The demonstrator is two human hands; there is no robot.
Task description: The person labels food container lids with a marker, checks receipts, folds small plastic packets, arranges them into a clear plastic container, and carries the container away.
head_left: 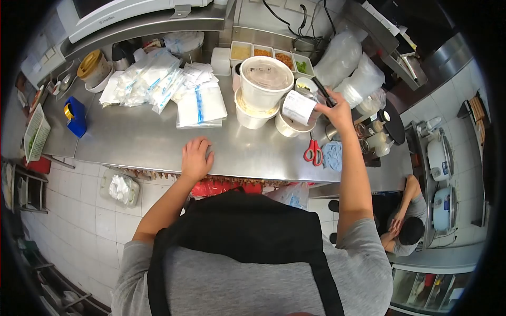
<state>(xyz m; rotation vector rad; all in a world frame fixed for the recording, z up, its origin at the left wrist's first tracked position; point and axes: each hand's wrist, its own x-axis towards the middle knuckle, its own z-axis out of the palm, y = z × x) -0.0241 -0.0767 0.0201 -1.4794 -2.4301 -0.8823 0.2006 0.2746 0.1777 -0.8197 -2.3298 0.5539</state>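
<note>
My right hand (pixel 337 111) is closed around a long, thin black thing (pixel 321 89) whose kind I cannot make out. Its thumb tip meets the edge of a white printed slip (pixel 299 107), which hangs over a round tub (pixel 293 127). Left of that, a lidded white tub (pixel 266 79) with black writing on its lid stands on another tub (pixel 255 117). My left hand (pixel 197 158) rests palm down at the counter's front edge, fingers stretched and holding nothing. Nearest to it lies a stack of flat white packets (pixel 202 108).
Red-handled scissors (pixel 313 154) and a blue cloth (pixel 332 156) lie beside my right forearm. Several food trays (pixel 262 51) line the back of the steel counter (pixel 142 134). Bottles (pixel 377 139) crowd the right end. Another person (pixel 408 224) sits at the lower right.
</note>
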